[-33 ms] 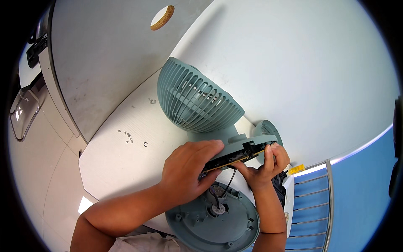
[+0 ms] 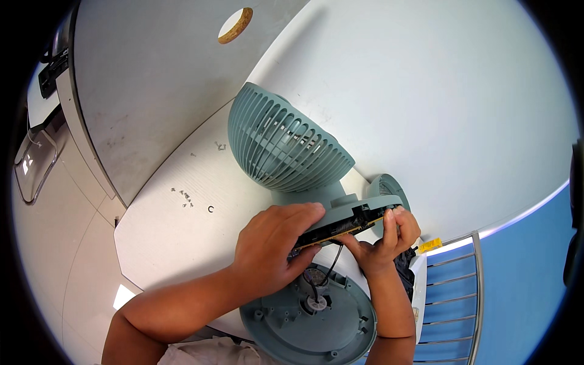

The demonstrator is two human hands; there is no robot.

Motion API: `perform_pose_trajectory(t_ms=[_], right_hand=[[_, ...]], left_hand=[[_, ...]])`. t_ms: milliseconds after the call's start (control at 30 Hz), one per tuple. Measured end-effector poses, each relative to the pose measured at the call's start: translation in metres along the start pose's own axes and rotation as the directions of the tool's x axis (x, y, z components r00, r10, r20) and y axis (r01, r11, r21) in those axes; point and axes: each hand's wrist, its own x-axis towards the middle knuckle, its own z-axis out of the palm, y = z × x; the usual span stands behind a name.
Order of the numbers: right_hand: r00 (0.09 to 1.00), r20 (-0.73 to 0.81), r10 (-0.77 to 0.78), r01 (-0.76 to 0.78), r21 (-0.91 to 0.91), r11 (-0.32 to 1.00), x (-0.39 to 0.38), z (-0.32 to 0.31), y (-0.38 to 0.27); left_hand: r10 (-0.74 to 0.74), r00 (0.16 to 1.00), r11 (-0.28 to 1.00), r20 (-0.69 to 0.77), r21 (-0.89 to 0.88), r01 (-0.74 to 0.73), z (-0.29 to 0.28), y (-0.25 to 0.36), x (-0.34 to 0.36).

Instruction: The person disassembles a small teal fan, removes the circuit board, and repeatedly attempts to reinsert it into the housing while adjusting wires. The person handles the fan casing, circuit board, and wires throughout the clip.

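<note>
My left hand (image 2: 271,243) and my right hand (image 2: 384,244) grip opposite ends of a grey-green fan base cover (image 2: 348,212), which is tilted and held above the table. A circuit board with a yellowish edge (image 2: 347,233) and dark parts shows along its underside. From there a black cable (image 2: 334,260) runs down to the round grey-green base plate (image 2: 304,331), lying near me with its inner side up. Behind the cover stands the slatted fan housing (image 2: 283,143), also grey-green. The tips of my left fingers overlap the cover's left end.
Several small screws (image 2: 186,196) and a black C-shaped clip (image 2: 211,209) lie on the white table (image 2: 158,237), left of my hands. Beside the housing sits a round grey-green part (image 2: 389,185). A black bundle with a yellow tag (image 2: 429,245) lies at the right edge, near a metal rack (image 2: 477,292).
</note>
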Motion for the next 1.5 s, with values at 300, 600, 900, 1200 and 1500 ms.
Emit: perform_pose_trajectory(t_ms=[300,600,900,1200,1500], right_hand=[[1.0,0.014,0.005,-0.005,0.02,1.0,0.0001,0.0007,0.0005],[0.997,0.08,-0.003,0.002,0.007,1.0,0.0045,-0.0047,0.0],[0.995,0.095,0.002,-0.001,-0.009,1.0,0.0047,-0.0042,-0.0036],[0.997,0.069,-0.04,0.044,-0.047,0.998,0.005,-0.0023,-0.0022],[0.998,0.063,-0.018,0.021,-0.04,0.999,-0.0013,-0.0031,-0.0031]], left_hand=[[0.013,1.0,1.0,0.024,0.01,-0.013,-0.0032,0.0002,0.0008],[0.045,0.999,0.999,-0.001,0.003,-0.045,-0.0008,-0.0032,0.001],[0.056,0.998,0.998,-0.031,0.021,-0.056,0.0008,-0.0035,0.0001],[0.071,0.996,0.996,-0.062,0.051,-0.068,0.0023,-0.0016,-0.0015],[0.102,0.992,0.994,-0.076,0.049,-0.098,0.0028,-0.0025,-0.0025]])
